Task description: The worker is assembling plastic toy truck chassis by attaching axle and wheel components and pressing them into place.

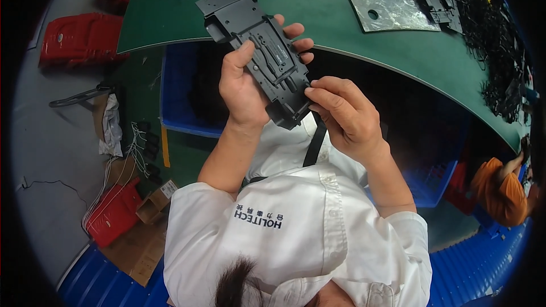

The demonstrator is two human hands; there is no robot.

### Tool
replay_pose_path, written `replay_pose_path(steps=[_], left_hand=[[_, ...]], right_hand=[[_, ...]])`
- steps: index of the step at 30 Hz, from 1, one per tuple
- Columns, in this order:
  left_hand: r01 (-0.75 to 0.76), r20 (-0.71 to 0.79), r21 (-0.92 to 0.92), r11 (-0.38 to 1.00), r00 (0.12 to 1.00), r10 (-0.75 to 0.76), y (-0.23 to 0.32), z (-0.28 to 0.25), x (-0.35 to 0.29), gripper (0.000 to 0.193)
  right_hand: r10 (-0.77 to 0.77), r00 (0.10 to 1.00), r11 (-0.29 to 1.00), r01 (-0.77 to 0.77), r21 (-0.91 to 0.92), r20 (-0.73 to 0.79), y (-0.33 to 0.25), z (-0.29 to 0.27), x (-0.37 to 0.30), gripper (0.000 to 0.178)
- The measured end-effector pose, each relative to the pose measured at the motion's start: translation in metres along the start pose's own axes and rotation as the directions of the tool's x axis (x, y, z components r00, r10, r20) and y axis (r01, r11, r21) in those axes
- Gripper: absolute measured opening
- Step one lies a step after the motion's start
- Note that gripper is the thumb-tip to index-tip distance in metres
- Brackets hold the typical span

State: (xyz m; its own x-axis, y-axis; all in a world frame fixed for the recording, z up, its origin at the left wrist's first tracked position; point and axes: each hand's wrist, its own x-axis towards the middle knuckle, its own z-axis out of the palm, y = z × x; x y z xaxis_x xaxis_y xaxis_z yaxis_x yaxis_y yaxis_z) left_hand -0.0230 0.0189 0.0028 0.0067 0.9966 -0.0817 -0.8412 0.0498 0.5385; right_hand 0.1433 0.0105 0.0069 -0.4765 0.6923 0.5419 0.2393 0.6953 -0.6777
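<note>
A long black molded plastic chassis part (pixel 267 59) with ribs, slots and screw holes is held up, tilted, before my chest. My left hand (pixel 244 82) grips it across the middle, thumb on its face and fingertips showing past the far long edge. At its near right corner, my right hand (pixel 344 111) pinches the edge between thumb and forefinger. Whether a small piece is between those fingertips is hidden.
Ahead stands a green table (pixel 318 5) with a curved edge. On it lie a silvery sheet (pixel 381 0) and heaped black parts (pixel 492 51). Blue bins (pixel 187 96) are under the table. Red plastic shells (pixel 79 37) lie left; a person in orange (pixel 500 190) is right.
</note>
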Motion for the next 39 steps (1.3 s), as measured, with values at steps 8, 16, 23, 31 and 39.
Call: replay_pose_path(steps=[8, 16, 23, 31, 39], left_hand=[[-0.029, 0.015, 0.054, 0.998, 0.999, 0.028, -0.0017, 0.0023, -0.0022, 0.060], [-0.009, 0.000, 0.041, 0.999, 1.000, 0.009, -0.0032, 0.0019, -0.0016, 0.059], [0.022, -0.028, 0.004, 1.000, 0.999, -0.021, -0.0034, 0.0004, 0.0001, 0.058], [0.067, -0.047, -0.079, 0.995, 0.996, -0.071, -0.0031, -0.0013, 0.0002, 0.058], [0.032, 0.003, -0.039, 0.999, 0.999, -0.032, -0.0033, -0.0023, -0.0004, 0.061]], right_hand=[[0.058, 0.998, 0.998, -0.058, -0.027, -0.018, -0.0037, 0.0041, -0.0015, 0.030], [0.072, 0.997, 0.997, -0.072, -0.025, 0.003, -0.0023, 0.0016, -0.0026, 0.032], [0.061, 0.997, 0.996, -0.058, -0.071, 0.038, -0.0011, 0.0009, -0.0008, 0.037], [0.142, 0.990, 0.990, -0.142, 0.020, 0.018, -0.0025, 0.0016, -0.0011, 0.031], [0.201, 0.979, 0.974, -0.196, 0.112, -0.030, -0.0011, 0.0004, -0.0041, 0.026]])
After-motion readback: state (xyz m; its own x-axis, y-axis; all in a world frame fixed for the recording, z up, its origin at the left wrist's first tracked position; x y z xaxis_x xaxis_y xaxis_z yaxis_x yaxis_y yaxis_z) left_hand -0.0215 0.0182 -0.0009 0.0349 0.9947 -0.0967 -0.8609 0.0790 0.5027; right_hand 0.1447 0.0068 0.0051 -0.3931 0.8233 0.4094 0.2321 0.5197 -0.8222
